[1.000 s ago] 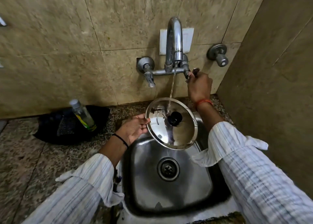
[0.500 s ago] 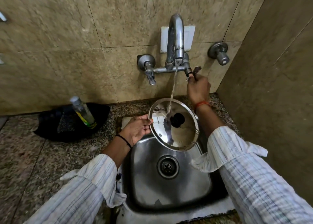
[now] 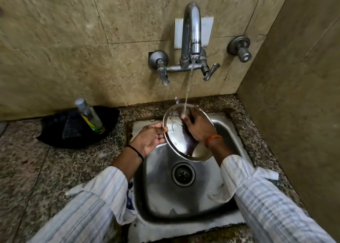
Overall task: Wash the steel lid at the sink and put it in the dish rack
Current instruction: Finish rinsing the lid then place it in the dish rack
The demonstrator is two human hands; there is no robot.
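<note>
Far left on the counter point(image 3: 46, 169): a black tray point(image 3: 60, 132) against the wall, a clear bottle point(image 3: 89, 116) leaning in it.

My left hand point(image 3: 150, 138), palm up, pinches the lid's left rim, thumb on top and fingers curled beneath. A black band sits on that wrist.

The lid point(image 3: 174, 132) is tilted over the back of the sink point(image 3: 165, 196), held clear of the basin, inner face toward me. Water point(image 3: 188, 88) from the tap point(image 3: 191, 31) lands on its upper part.

My right hand point(image 3: 199, 127) lies flat on the lid's face, fingers together and pointing up into the stream. The knob is hidden; possibly it is under my palm. An orange thread circles that wrist.

Drain point(image 3: 183, 174) below the lid, uncovered. Right of the tap, a separate wall valve point(image 3: 240, 47).
</note>
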